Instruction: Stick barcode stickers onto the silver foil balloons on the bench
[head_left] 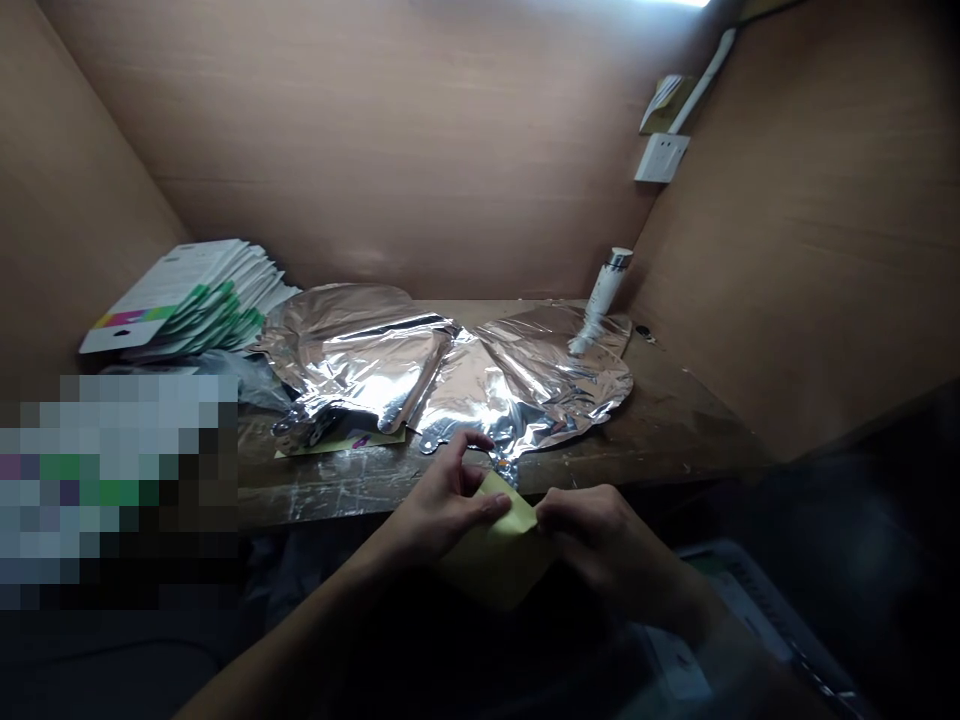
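Note:
My left hand (442, 500) and my right hand (600, 540) both pinch a yellow-green paper card (499, 555) just in front of the table's front edge. The left thumb and fingers press on its upper left corner. The right fingers close on its right edge. The card's lower part is in shadow. Just beyond the hands, flat silver foil balloons (450, 375) lie spread on the worn wooden table (675, 430), their necks near the card's top.
A stack of white and green printed cards (191, 295) sits at the back left. A white tube (604, 295) leans near the right wall. A wall socket (660, 157) is above it. A yellow card (341, 440) lies under the foil. Wooden walls enclose three sides.

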